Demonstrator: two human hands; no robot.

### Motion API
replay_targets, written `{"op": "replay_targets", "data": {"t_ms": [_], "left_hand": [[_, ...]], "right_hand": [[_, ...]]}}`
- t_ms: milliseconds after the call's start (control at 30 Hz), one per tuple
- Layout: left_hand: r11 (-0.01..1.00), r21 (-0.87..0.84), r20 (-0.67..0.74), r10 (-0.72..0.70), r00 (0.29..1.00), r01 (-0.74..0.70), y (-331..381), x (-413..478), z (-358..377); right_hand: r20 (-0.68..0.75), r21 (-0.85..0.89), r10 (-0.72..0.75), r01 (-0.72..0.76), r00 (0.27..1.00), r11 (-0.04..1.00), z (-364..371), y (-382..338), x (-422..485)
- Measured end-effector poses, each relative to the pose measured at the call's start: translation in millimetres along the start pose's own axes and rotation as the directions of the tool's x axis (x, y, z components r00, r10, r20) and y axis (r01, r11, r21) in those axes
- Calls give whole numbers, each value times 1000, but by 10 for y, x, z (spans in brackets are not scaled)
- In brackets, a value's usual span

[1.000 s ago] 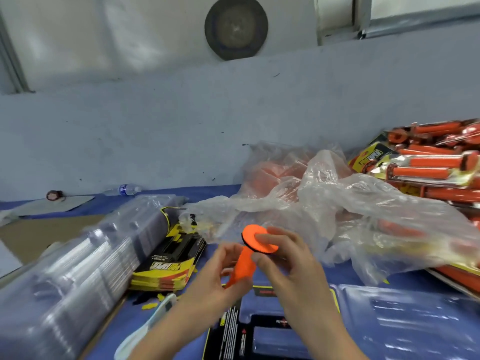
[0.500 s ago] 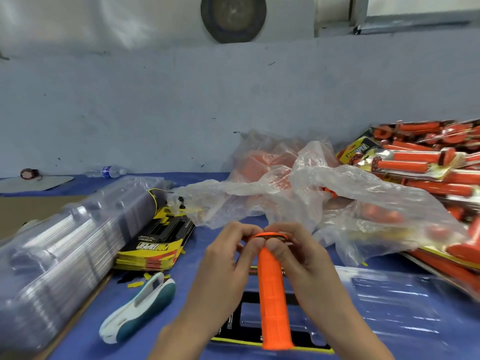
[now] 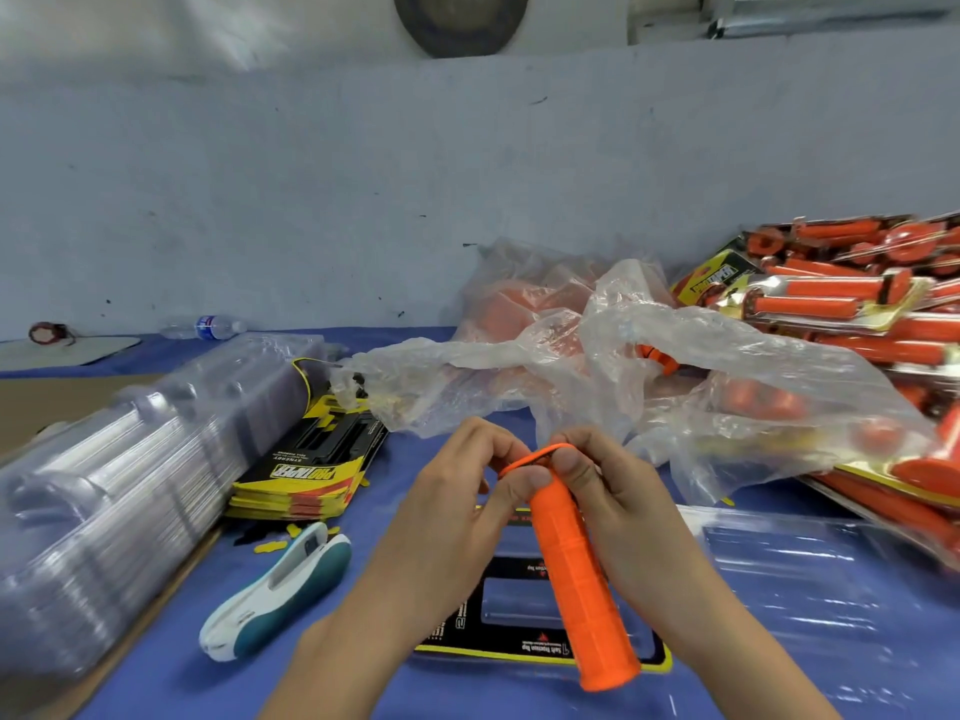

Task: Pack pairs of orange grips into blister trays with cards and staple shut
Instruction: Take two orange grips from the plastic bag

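Nearest the camera, the closed lower end of an orange handlebar grip [image 3: 582,574] hangs free above a black-and-yellow card [image 3: 519,652] that lies flat on the blue worktop [image 3: 171,667]. A clear blister tray [image 3: 810,574] lies just to the card's right. The orange piece slants up and away to its flanged top, and there both hands have it. The left grip [image 3: 457,491] is closed, thumb and curled fingers pinching the thin flange rim. The right grip [image 3: 613,491] is closed too, its thumb pressed at the collar just under the flange and its fingers wrapped behind. Neither holds anything else.

The flange bends where it is pinched, so the rubber looks soft and light, and the ribbed barrel should not slip. I judge the barrel the better place to hold when seating it in the tray, since the floppy rim gives little control.

To the left a white-and-teal stapler [image 3: 280,589] lies near the card. Beyond it is a stack of printed cards [image 3: 306,480], with a long stack of empty blister trays [image 3: 119,485] beside it.

Farther back a crumpled clear plastic bag [image 3: 649,366] holds more orange pieces. Finished packs [image 3: 857,304] are heaped at the far right. A water bottle [image 3: 208,326] lies by the wall.
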State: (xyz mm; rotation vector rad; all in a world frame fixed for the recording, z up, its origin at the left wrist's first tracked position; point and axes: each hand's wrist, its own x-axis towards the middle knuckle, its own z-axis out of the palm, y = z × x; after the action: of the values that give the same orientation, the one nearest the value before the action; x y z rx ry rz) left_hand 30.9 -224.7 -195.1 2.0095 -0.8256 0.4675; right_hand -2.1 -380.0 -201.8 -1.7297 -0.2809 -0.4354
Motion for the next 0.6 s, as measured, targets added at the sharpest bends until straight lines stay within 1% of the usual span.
{"op": "replay_targets", "data": {"t_ms": [100,200,333,400,467,600], "left_hand": [[997,-72,-49,-22,999,18,13,-17,-14],[987,-148,-91,-70,993,56,35,-38,-22],[960,-257,-80,-136,987,111,33,-53,-20],[941,-306,-45,-166,985,145,36,-63,-19],[935,-314,-10,-176,984,164,47,-67,-12],[947,-278,-15,-174,985,163,17,-63,24]], "right_hand": [[25,-12,2,-1,1000,1000,17,-8,10],[83,-32,2,1,997,999,32,-4,20],[151,16,35,-37,988,999,38,-19,22],[147,25,34,-38,989,999,48,-35,11],[141,48,43,-50,989,998,66,-24,0],[151,46,80,-88,985,995,109,-5,-8]]}}
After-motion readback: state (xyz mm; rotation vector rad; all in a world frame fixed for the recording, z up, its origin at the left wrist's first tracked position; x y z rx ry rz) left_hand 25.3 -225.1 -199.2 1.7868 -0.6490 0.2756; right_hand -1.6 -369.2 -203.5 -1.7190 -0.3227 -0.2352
